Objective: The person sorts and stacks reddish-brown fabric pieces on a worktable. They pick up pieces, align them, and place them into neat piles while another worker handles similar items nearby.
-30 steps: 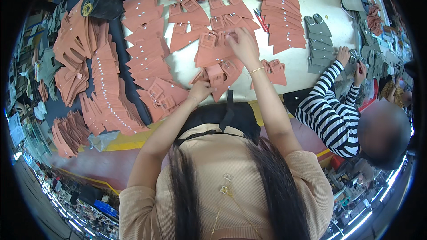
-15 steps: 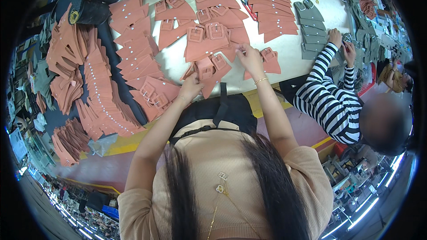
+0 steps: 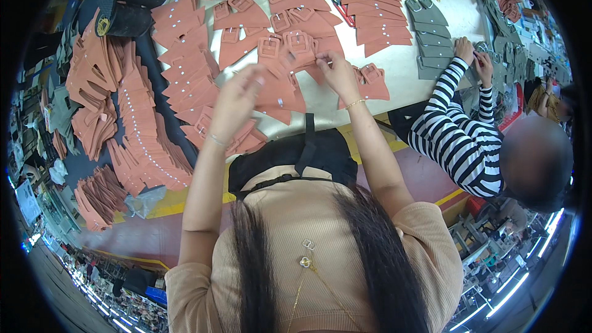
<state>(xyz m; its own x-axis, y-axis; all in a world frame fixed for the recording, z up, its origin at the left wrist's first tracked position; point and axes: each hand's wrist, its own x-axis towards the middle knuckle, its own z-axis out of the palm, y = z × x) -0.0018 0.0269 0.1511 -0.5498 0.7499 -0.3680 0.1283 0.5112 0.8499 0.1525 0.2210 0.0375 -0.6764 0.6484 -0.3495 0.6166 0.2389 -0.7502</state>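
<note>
Coral leather-like pieces with covered square buckles lie in overlapping rows on the table in front of me. My right hand has its fingers pinched at the right edge of a buckled coral piece. Motion smears my left hand, which hovers over the near pieces, so its fingers are unclear. Below and between my hands lies a coral piece with a small white mark, partly covered by my left hand. Just right of my right hand is another buckled coral piece.
Fanned stacks of coral pieces fill the left side, beside black rolls. Red-handled snips lie at the far middle, left of another coral stack. At right, a co-worker in a striped top handles something near grey-green pieces.
My left hand has lifted away from the near buckled piece and moved up and left. My right hand has shifted slightly left and farther away, to the buckled piece's edge.
</note>
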